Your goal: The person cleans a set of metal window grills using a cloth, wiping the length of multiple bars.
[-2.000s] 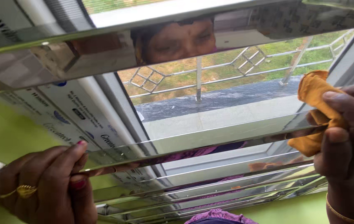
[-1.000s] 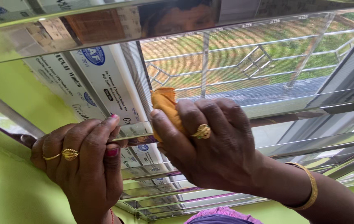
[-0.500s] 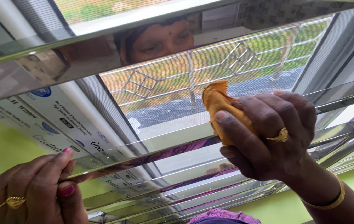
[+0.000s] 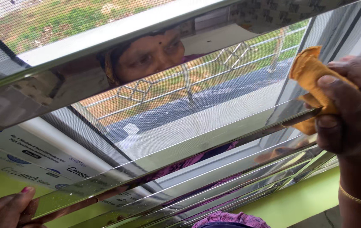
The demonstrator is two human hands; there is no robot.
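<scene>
Right hand, at the right edge of the view: grip closed, thumb below and fingers above, on a folded orange cloth. The cloth is pinched around the right end of a polished metal slat, wrapping both its upper and lower face; one corner of the cloth stands up above the fingers. A gold bangle circles the wrist below.

Left hand, at the lower left corner: only the thumb and part of the fingers show. The thumb presses on the near face of the same slat at its left end; how far the rest of the grip is closed cannot be told.

The slat runs diagonally from the left hand up to the right hand. Its lower left portion carries pale specks and smears; the part nearer the cloth looks brighter. Above it lies a wider mirror-like slat, and further slats are stacked below. Behind them, a mesh screen shows an outdoor railing and grass, and a white window frame with a printed label strip.

Judged step: wiping the held slat, with the cloth at the right end of its travel. The next move would call for a steady pinch drawn leftward along the slat toward the specked stretch, the left hand bracing it.
</scene>
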